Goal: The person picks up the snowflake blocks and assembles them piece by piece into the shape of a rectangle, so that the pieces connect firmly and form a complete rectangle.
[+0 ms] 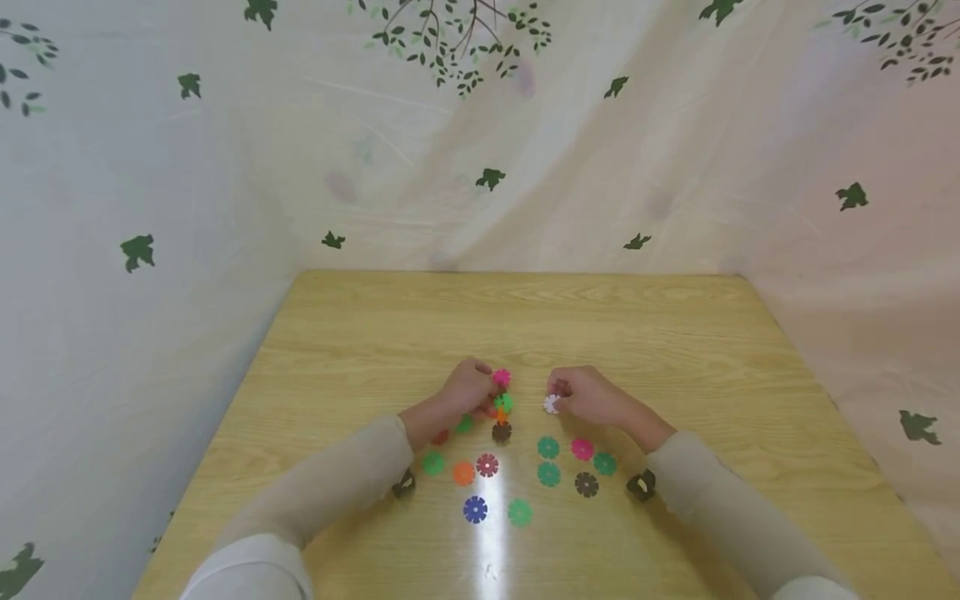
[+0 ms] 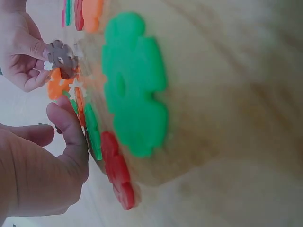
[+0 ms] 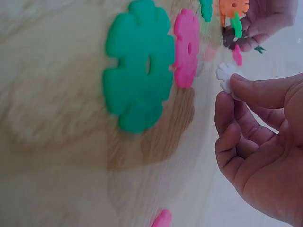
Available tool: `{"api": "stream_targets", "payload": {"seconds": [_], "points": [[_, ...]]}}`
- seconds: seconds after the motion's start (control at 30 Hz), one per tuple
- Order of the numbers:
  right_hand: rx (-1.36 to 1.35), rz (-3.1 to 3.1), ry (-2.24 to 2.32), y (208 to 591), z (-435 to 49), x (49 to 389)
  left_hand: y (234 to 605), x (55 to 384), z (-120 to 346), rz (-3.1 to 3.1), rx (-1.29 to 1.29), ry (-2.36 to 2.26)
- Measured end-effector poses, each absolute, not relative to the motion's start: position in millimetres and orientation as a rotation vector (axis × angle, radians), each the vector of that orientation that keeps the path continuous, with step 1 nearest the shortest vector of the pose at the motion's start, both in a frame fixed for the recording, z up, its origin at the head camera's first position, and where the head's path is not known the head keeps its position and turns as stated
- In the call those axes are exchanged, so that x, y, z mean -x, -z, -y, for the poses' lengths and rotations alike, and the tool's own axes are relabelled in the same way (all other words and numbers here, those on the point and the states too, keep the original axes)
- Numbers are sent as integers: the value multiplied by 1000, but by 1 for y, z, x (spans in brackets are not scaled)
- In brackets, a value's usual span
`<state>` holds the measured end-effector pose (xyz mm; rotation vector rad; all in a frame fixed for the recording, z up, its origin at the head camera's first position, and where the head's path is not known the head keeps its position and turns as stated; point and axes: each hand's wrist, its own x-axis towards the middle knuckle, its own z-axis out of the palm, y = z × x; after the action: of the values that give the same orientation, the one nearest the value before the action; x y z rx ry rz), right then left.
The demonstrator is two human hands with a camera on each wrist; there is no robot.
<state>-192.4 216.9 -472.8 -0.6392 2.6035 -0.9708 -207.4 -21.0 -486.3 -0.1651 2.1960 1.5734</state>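
My left hand (image 1: pixel 468 387) grips a small chain of notched plastic discs joined together. In it I make out a pink disc (image 1: pixel 502 377), a green disc (image 1: pixel 504 403), an orange disc (image 1: pixel 502 415) and a brown disc (image 1: pixel 501 432); the fingers hide part of it. To the right, my right hand (image 1: pixel 592 393) pinches a white notched disc (image 1: pixel 551 403) between thumb and fingers, a short gap away from the chain. The right wrist view shows this white disc (image 3: pixel 225 73) at the thumb tip.
Loose discs lie on the wooden table (image 1: pixel 360 325) nearer the body: several green ones (image 1: pixel 549 474), a blue one (image 1: pixel 476 509), an orange one (image 1: pixel 463 473), a dark red one (image 1: pixel 487 465), a pink one (image 1: pixel 582 449) and a brown one (image 1: pixel 587 484). A patterned curtain (image 1: pixel 405 192) hangs behind.
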Motion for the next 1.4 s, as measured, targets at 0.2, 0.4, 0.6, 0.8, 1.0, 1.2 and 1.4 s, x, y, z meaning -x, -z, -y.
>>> {"api": "stream_targets", "payload": {"seconds": [0.2, 0.4, 0.6, 0.8, 1.0, 1.2, 1.4], "points": [[678, -2591, 954, 474, -206, 195, 487, 212, 24, -2195, 139, -1574], [724, -2585, 938, 475, -200, 196, 488, 219, 29, -2198, 129, -1604], [886, -2508, 912, 471, -190, 193, 487, 224, 34, -2143, 145, -1620], [1054, -2556, 798, 469, -187, 192, 486, 225, 32, -2145, 93, -1575], [1063, -2593, 761, 475, -188, 192, 485, 225, 28, -2165, 85, -1542], [1073, -2596, 781, 479, -189, 191, 487, 226, 23, -2198, 84, -1512], [996, -2605, 820, 475, -189, 192, 489, 229, 21, -2171, 100, -1519]]}}
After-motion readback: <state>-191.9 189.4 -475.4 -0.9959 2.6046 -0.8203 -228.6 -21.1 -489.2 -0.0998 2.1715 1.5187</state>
